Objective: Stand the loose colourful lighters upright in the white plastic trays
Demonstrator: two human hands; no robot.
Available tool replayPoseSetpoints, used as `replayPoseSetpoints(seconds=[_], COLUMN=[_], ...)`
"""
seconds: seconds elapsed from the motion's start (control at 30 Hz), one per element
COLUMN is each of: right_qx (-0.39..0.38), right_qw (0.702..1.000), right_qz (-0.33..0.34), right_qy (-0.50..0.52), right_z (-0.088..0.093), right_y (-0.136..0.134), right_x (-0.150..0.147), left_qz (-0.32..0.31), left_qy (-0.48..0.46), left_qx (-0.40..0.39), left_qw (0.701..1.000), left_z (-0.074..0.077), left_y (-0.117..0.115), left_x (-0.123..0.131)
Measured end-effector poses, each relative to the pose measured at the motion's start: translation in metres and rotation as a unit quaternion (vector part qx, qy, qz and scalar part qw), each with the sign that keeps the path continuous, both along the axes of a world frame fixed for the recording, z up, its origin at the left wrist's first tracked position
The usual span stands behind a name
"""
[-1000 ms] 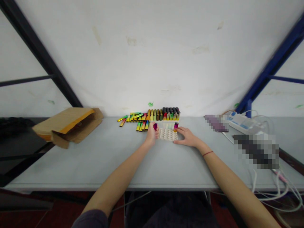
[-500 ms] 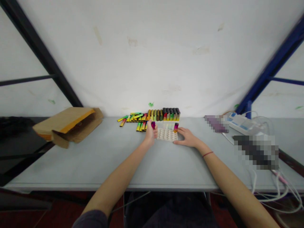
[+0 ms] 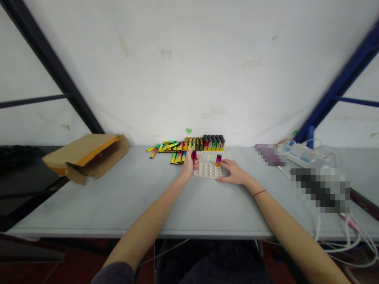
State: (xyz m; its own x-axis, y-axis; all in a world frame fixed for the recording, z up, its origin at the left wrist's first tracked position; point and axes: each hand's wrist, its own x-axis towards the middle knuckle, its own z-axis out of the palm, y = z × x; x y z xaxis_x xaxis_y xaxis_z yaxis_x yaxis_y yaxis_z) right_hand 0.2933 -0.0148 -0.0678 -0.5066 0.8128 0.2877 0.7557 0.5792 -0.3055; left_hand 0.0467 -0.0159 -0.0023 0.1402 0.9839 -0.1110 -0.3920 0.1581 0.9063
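Note:
In my left hand point(image 3: 188, 167), the fingers are wrapped round a purple lighter point(image 3: 194, 155) held upright over the left end of a white tray point(image 3: 207, 171). Rows of small holes cover the tray. One purple and orange lighter point(image 3: 218, 160) stands at the tray's far right corner. My right hand point(image 3: 233, 172) lies at the tray's right side with fingers and thumb spread, the thumb at the near corner and the fingertips close to that standing lighter. Behind my left hand lies a loose pile of shiny coloured lighter bodies point(image 3: 177, 157).
Black-topped lighters point(image 3: 213, 142) stand in a block by the wall, beside rows of yellow and brown-ended pieces point(image 3: 193, 144). An open cardboard box point(image 3: 85, 156) lies at the left. A power strip point(image 3: 304, 156), blurred-out items and white cables point(image 3: 346, 244) occupy the right side.
My left hand has shifted slightly right with its lighter, which now looks more upright. The lighter at the tray's right corner sits slightly lower and straighter. My right hand stays in place.

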Motion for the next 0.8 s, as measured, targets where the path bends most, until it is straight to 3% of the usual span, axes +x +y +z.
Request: replayPoseSetpoints(seconds=[0.13,0.23,0.33,0.53,0.8], right_qx=[-0.003,-0.003,0.001,-0.002,-0.002], right_qw=[1.0,1.0,1.0,1.0,1.0], right_qz=[-0.003,-0.009,-0.012,-0.008,-0.009], right_qy=[-0.012,-0.005,-0.002,-0.008,-0.001], right_z=[0.0,-0.001,-0.002,-0.002,-0.006], right_y=[-0.002,-0.002,-0.002,-0.001,0.001], right_x=[-0.002,-0.002,-0.002,-0.002,-0.002], left_qz=[-0.011,-0.008,-0.014,-0.059,-0.025], left_qy=[0.113,0.226,0.303,0.364,0.428], left_qx=[0.159,0.31,0.394,0.379,0.386], left_qw=[0.981,0.923,0.867,0.849,0.817], left_z=[-0.007,-0.013,-0.019,-0.03,-0.03], left_y=[-0.006,-0.01,-0.01,-0.006,-0.005], left_x=[0.005,0.009,0.013,0.022,0.028])
